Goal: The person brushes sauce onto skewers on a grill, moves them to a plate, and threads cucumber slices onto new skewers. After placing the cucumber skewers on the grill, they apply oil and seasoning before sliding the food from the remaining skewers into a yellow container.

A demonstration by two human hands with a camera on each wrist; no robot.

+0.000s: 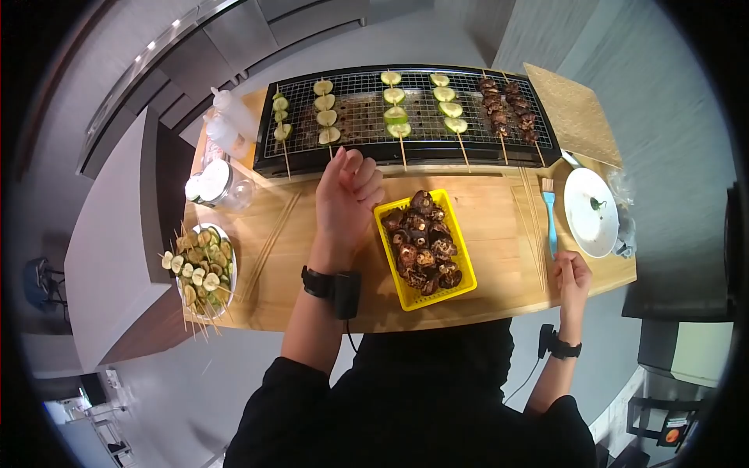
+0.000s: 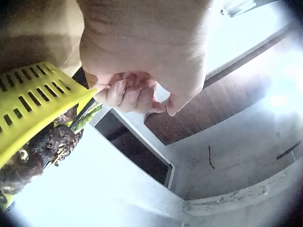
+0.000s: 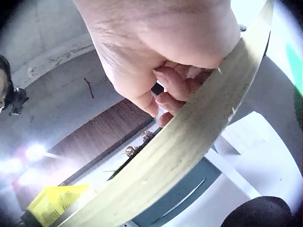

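Wooden skewer (image 1: 327,118): near end pinched in my left hand (image 1: 349,195), its slices (image 1: 324,102) over the grill (image 1: 433,153).
Slices: too quick a twist could spin the stick inside them.
Grill: dipping fingers could burn, if it's hot.
Yellow basket (image 1: 437,299): beside my left hand — a careless swing could spill the mushrooms (image 1: 422,242).
Brush (image 1: 551,222): handle's end at my right hand (image 1: 574,274) — whether gripped, I cannot tell.
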